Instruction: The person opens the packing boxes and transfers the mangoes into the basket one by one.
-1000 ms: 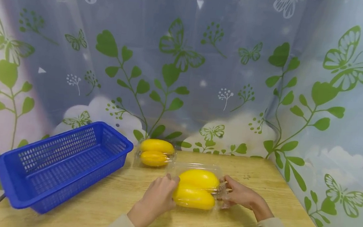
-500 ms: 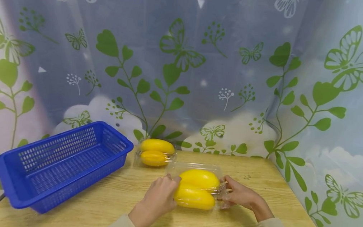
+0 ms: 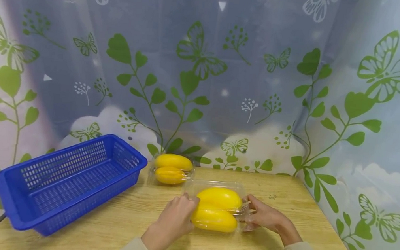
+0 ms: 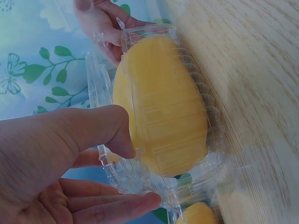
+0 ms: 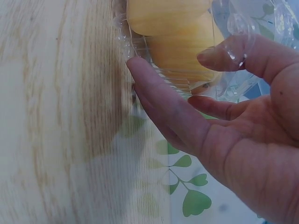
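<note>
Head view: clear box [image 3: 216,183] lies between left grip [image 3: 177,215] and right grip [image 3: 264,215].

The kind of room could not be told for certain; it looked like a small screened-off tabletop work corner. Blue-grey and pale hangings [image 3: 202,97] printed with green leaves and butterflies closed in a pale wood-grained table [image 3: 277,185] behind and at both sides. On it stood a long blue perforated plastic basket [image 3: 97,199] and two clear plastic boxes [image 3: 214,183].
</note>
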Demonstrator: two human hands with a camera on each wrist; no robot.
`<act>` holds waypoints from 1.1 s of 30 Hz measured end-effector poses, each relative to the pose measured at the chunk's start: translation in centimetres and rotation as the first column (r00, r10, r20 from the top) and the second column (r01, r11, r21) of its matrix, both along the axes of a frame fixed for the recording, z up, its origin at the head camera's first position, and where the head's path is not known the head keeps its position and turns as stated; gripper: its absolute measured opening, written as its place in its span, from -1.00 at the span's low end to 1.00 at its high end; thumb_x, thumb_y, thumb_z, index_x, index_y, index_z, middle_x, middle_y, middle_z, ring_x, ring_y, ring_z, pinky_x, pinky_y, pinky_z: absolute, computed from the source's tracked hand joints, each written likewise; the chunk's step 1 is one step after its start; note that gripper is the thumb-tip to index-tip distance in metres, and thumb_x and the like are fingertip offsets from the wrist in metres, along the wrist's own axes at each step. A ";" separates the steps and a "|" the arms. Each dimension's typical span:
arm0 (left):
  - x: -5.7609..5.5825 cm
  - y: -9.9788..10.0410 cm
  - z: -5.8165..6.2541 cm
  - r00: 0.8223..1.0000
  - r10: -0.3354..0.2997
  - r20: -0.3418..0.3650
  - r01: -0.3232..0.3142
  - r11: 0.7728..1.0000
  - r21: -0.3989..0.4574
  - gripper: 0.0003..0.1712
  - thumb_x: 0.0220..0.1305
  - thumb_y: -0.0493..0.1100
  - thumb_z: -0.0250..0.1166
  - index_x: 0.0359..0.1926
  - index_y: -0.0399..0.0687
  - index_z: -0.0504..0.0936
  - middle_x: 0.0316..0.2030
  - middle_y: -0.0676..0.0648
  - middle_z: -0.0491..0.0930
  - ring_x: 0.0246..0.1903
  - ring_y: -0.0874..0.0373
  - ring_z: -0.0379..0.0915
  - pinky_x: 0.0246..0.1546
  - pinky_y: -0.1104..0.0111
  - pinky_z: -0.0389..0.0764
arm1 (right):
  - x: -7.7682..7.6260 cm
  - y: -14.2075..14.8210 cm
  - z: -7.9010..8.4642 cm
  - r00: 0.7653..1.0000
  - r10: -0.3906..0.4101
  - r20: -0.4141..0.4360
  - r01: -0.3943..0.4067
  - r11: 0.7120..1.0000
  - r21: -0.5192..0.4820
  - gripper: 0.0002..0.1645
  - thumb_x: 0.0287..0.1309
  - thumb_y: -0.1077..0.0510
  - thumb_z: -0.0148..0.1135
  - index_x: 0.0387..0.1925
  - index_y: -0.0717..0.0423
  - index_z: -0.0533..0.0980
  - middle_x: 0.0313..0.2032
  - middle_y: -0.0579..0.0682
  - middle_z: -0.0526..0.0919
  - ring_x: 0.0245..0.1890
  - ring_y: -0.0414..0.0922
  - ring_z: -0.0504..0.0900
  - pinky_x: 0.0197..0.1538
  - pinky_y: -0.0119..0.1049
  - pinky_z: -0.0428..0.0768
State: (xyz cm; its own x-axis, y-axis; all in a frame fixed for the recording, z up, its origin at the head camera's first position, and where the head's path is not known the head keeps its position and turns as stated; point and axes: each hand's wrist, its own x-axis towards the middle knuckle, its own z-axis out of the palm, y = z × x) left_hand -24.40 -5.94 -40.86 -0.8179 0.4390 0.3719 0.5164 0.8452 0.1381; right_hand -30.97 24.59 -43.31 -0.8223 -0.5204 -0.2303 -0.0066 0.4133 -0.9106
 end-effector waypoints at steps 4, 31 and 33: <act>0.1 -0.1 0.1 1.000 -0.004 0.004 0.004 1.000 0.005 -0.60 -0.18 -0.42 0.54 -0.21 -0.19 0.69 -0.09 -0.46 0.72 -0.30 -0.14 0.76 -0.30 0.14 0.80 | 0.0 0.0 0.0 1.000 0.002 0.000 -0.002 1.000 -0.004 -0.27 0.29 0.39 0.20 0.35 0.38 0.05 0.26 0.52 0.31 -0.14 0.05 0.73 -0.12 -0.09 0.79; 0.0 -0.2 0.0 1.000 -0.009 -0.019 0.009 1.000 0.016 -0.60 -0.19 -0.41 0.51 -0.21 -0.18 0.69 -0.13 -0.42 0.74 -0.39 -0.04 0.73 -0.37 0.23 0.78 | -0.1 0.0 0.1 1.000 0.012 0.018 -0.012 1.000 -0.011 -0.29 0.31 0.38 0.18 0.34 0.38 0.03 0.28 0.55 0.26 -0.15 0.01 0.72 -0.14 -0.11 0.78; 0.0 -0.2 -0.1 1.000 -0.010 -0.014 0.011 1.000 0.026 -0.62 -0.18 -0.42 0.49 -0.22 -0.17 0.68 -0.19 -0.36 0.75 -0.49 0.10 0.61 -0.46 0.34 0.69 | 0.0 0.1 0.0 1.000 0.007 0.019 -0.007 1.000 -0.012 -0.22 0.29 0.39 0.18 0.39 0.41 -0.01 0.32 0.61 0.21 -0.08 0.10 0.73 -0.13 -0.10 0.79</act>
